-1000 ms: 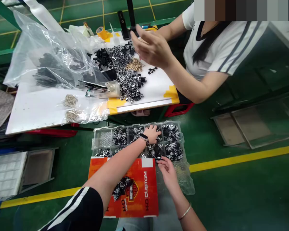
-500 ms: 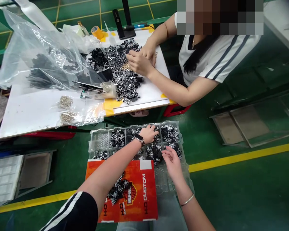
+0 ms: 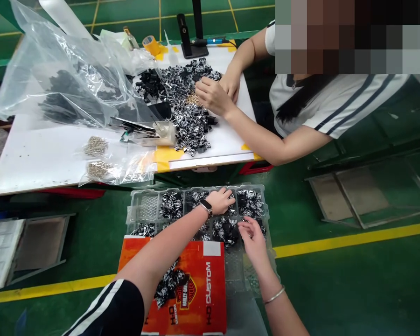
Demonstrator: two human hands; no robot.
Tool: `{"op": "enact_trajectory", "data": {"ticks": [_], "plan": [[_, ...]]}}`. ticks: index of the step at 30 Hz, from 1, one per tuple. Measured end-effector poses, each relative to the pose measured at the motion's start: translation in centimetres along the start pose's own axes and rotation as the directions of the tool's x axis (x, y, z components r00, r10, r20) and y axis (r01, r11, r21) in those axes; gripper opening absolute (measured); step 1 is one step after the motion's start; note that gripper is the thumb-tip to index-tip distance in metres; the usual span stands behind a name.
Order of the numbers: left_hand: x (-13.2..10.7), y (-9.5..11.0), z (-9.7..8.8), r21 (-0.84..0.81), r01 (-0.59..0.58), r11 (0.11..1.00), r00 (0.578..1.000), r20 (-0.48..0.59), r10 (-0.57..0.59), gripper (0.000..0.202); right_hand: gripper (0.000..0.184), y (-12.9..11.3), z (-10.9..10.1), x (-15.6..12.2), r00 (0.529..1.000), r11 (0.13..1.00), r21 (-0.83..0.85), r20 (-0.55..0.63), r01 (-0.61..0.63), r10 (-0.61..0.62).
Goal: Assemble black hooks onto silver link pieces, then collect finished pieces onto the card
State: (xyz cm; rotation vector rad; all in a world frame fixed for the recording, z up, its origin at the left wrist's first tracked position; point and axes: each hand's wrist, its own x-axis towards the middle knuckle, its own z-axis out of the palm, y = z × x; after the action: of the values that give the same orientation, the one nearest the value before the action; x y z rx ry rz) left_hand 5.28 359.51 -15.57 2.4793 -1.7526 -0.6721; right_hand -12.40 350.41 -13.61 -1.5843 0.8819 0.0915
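My left hand [image 3: 221, 201], with a watch at the wrist, reaches over a back compartment of the clear plastic tray [image 3: 143, 207]. Its fingers are spread and bent down at the small black-and-silver parts there. My right hand [image 3: 255, 237] hovers at the tray's right side, fingers loosely curved and apart, near a compartment of the same parts [image 3: 226, 231]. I see nothing in it. On the tray's front lies an orange-red printed box [image 3: 199, 303] carrying a loose pile of parts [image 3: 168, 285], partly hidden by my left forearm.
Beyond the tray stands a white table [image 3: 52, 168] with a big heap of parts [image 3: 191, 126], plastic bags [image 3: 87, 84] and an orange tape roll [image 3: 151, 45]. A co-worker's hands [image 3: 215, 95] work at the heap. Metal-framed stands [image 3: 357, 196] are at right.
The view has shifted a little, so the tray and box sit slightly lower. My left hand stays at the back compartment and my right hand at the tray's right side. The co-worker's hands have shifted slightly.
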Motion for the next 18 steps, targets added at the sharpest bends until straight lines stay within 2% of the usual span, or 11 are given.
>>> {"op": "enact_trajectory", "data": {"ticks": [6,9,13,16,18], "plan": [[-0.8,-0.5,-1.2,-0.055,0.079,0.995,0.994,-0.068,-0.083,0.029,0.04,0.1,-0.7,1.5,0.997,0.995,-0.068,-0.036,0.067,-0.07],[-3.0,-0.3,-2.2,-0.094,0.12,0.988,0.987,-0.095,-0.129,0.028,0.04,0.1,-0.8,2.2,0.99,0.982,-0.14,-0.045,0.129,-0.136],[-9.4,1.4,-2.3,-0.145,0.136,0.98,0.986,-0.073,-0.148,0.026,0.036,-0.8,0.2,3.1,0.959,0.91,-0.305,0.042,0.281,-0.282],[-15.4,4.0,-0.9,-0.176,0.107,0.979,0.994,0.001,-0.109,0.022,0.033,-1.9,1.8,4.4,0.89,0.779,-0.432,0.226,0.456,-0.396],[-18.6,5.9,0.6,-0.196,0.066,0.978,0.997,0.058,-0.056,0.023,0.032,-2.5,3.0,5.6,0.834,0.674,-0.491,0.349,0.552,-0.428]]}}
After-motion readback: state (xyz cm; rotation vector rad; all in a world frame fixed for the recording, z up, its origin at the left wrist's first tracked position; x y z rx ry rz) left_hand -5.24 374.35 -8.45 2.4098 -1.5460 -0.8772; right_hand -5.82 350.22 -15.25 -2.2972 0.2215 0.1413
